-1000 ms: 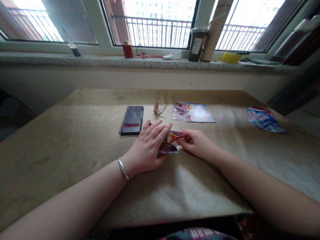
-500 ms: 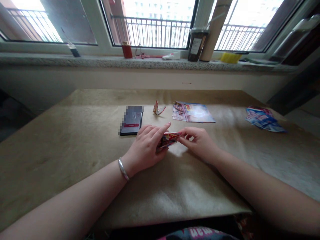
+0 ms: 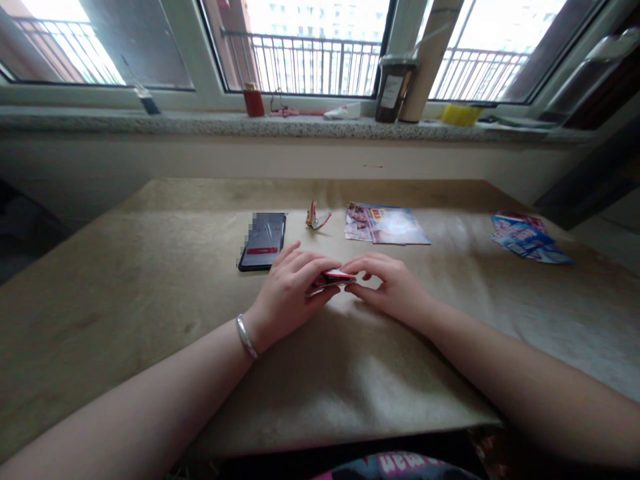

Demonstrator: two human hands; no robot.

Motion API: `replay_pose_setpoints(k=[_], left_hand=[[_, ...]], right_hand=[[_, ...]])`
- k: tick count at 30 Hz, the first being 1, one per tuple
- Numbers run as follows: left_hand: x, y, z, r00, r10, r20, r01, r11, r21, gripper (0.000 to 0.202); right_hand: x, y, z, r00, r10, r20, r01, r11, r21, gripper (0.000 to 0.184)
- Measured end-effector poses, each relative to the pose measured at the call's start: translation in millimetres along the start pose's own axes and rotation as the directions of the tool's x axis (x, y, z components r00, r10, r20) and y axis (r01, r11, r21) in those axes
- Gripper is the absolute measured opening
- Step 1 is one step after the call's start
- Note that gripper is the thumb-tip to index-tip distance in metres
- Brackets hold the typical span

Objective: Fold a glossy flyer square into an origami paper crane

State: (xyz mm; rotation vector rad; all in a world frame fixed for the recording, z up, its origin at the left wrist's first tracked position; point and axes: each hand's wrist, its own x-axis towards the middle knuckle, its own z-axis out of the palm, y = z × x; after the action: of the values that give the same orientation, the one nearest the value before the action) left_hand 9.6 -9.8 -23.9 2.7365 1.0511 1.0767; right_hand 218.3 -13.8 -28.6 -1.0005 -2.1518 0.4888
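A small folded piece of printed paper (image 3: 336,277), red and white with a dark gap between its layers, is held low over the table. My left hand (image 3: 295,283) grips its left part between fingers and thumb. At its right end, my right hand (image 3: 387,280) pinches it with fingertips and thumb. Much of the paper is hidden behind my left fingers. Beyond my hands stands a small folded paper figure (image 3: 315,219) in red and tan. A smartphone (image 3: 263,243) lies just beyond my left hand.
Printed leaflets (image 3: 395,225) lie on the table (image 3: 125,287) beyond my right hand. More blue and red leaflets (image 3: 530,239) rest at the far right. Along the windowsill (image 3: 200,125) stand a red container (image 3: 254,101), a dark jar (image 3: 394,90) and a yellow item (image 3: 461,115).
My right hand has moved slightly left, closer to my left hand. The paper has turned, showing its white and red folded edge in place of the colourful printed face.
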Motion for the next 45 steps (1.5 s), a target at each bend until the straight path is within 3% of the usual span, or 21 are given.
replay_pose_setpoints(k=[3, 11, 16, 21, 25, 30, 34, 41, 45], left_hand=[[0, 1, -1.7, 1.0, -0.006, 0.013, 0.006, 1.0, 0.004, 0.017], [1, 2, -5.1, 0.999, 0.049, -0.002, -0.049, 0.998, 0.029, 0.025], [0, 0, -3.9, 0.994, 0.098, -0.057, -0.096, 0.995, 0.03, 0.029], [1, 2, -2.1, 0.971, 0.197, -0.136, -0.195, 0.98, 0.028, 0.031], [0, 4, -2.4, 0.978, 0.148, -0.149, -0.147, 0.989, 0.021, 0.02], [-1, 0, -1.6, 0.984, 0.097, -0.147, -0.106, 0.993, -0.058, 0.013], [-1, -1, -0.6, 0.983, 0.101, -0.152, -0.118, 0.988, -0.105, 0.011], [-1, 1, -0.1, 0.972, 0.098, -0.214, -0.116, 0.99, -0.074, 0.021], [-1, 2, -0.7, 0.969, 0.132, -0.211, -0.149, 0.987, -0.067, 0.014]], right_hand=[[0, 0, 1, 0.999, -0.036, -0.027, 0.036, 0.999, -0.006, 0.013], [-1, -1, -2, 0.996, -0.012, -0.092, 0.005, 0.997, -0.078, 0.013], [-3, -1, -10, 0.98, -0.105, -0.171, 0.041, 0.939, -0.34, 0.016], [-3, -4, -14, 0.963, -0.241, -0.117, 0.135, 0.814, -0.565, 0.016], [-2, -5, -14, 0.949, -0.289, -0.122, 0.178, 0.817, -0.549, 0.014], [-1, -2, -11, 0.923, -0.337, -0.185, 0.251, 0.892, -0.376, 0.011], [0, -1, -10, 0.909, -0.372, -0.188, 0.309, 0.904, -0.295, 0.012], [-5, -6, -20, 0.882, -0.439, -0.175, 0.306, 0.813, -0.495, 0.014], [-4, -9, -20, 0.886, -0.44, -0.143, 0.303, 0.785, -0.54, 0.01]])
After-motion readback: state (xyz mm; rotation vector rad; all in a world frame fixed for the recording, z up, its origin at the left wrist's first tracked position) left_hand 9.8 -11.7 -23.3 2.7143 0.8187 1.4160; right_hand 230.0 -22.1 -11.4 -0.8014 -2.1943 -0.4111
